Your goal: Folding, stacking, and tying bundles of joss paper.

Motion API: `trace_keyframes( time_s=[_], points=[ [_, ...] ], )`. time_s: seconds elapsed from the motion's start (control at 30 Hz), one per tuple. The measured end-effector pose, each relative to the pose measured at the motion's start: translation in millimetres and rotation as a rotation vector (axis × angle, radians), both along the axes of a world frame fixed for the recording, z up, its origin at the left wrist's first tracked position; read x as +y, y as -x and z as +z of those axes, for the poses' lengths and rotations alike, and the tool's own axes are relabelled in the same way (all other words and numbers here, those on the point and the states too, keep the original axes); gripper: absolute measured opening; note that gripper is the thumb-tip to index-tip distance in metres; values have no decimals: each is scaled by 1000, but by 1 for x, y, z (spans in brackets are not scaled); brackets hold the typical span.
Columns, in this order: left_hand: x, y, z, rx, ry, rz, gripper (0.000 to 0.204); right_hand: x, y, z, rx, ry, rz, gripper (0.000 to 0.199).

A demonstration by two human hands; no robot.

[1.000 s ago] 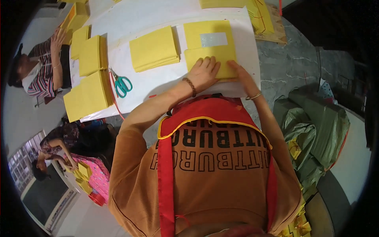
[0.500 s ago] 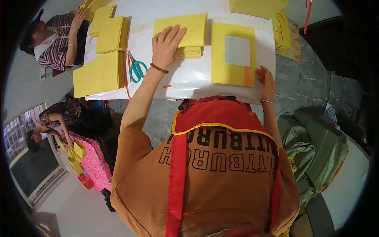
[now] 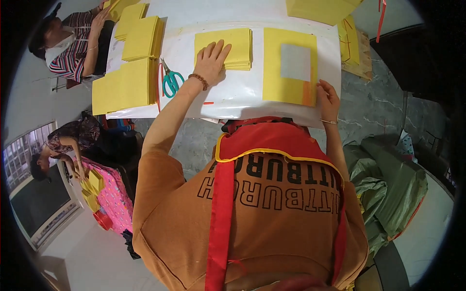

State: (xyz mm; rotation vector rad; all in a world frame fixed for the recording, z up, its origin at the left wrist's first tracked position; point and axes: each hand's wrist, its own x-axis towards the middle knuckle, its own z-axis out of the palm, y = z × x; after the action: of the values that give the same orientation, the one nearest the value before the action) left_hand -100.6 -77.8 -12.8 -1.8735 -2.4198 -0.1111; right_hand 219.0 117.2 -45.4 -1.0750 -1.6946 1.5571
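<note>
Fingers spread — left hand (image 3: 212, 60) flat on yellow stack (image 3: 233, 46); right hand (image 3: 328, 99) pinches yellow sheet (image 3: 286, 82) corner.

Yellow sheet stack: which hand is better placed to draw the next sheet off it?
Probably the left hand: it lies flat on the yellow sheet stack, fingers spread. The right hand is apart from it, at the lower right corner of the single yellow sheet with a grey square.
</note>
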Motion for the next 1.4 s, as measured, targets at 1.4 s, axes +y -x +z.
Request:
trace_keyframes(
  time_s=[1.4],
  points=[
    [86, -116, 9, -1054, 87, -35, 18, 15, -3, -11, -7, 78, 182, 26]
  ],
)
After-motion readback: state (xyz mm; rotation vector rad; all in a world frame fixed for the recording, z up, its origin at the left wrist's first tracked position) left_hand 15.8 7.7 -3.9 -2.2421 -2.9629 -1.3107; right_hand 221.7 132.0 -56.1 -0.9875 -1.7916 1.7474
